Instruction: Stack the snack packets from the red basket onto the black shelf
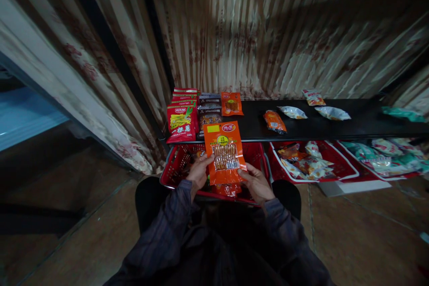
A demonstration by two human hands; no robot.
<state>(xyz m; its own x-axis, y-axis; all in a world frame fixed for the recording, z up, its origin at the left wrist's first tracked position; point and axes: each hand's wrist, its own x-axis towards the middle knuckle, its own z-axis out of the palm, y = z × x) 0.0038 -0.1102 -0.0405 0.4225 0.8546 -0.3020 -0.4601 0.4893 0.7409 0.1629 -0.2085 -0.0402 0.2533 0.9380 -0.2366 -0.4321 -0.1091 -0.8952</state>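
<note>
Between my two hands is an orange snack packet [225, 152] with a clear window showing brown strips. My left hand [200, 170] grips its left edge, and my right hand [257, 182] pinches its lower right corner. The packet is held upright over a red basket [172, 174] that contains more packets, partly hidden by it. On the black shelf [251, 120] just beyond stand red packets [182, 120], dark packets [209, 111] and another orange packet [231, 103].
Farther right on the shelf lie a small orange bag [275, 122] and white bags [332, 113]. Two more red baskets, one with mixed packets [310, 163] and one with green-and-white packets [389, 156], sit below. A striped curtain [241, 31] hangs behind. Black posts [156, 27] rise at left.
</note>
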